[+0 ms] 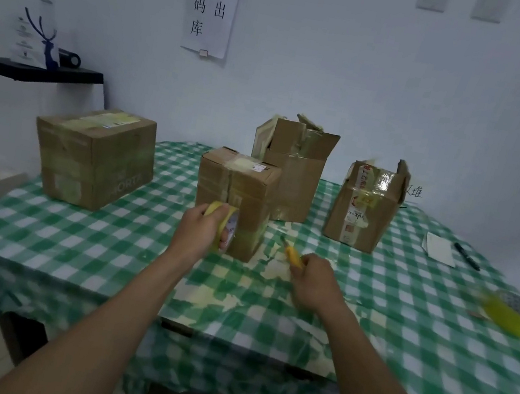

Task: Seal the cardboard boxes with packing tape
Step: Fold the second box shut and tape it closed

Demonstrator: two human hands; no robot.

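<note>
Four cardboard boxes counted on checked tablecloth: large taped box at left, small taped box at centre, open-flapped box behind it, raised-flap box at right.
Two tape rolls seen: first roll gripped by left hand, held against small taped box's front; second roll laid near table's right edge.
One yellow knife clasped in right hand, blurred, just right of small taped box.
One pen and one paper slip set at far right.

A green checked cloth covers the counter; a black pen lies beside a white paper slip. A paper sign and a black shelf hang on the wall.
</note>
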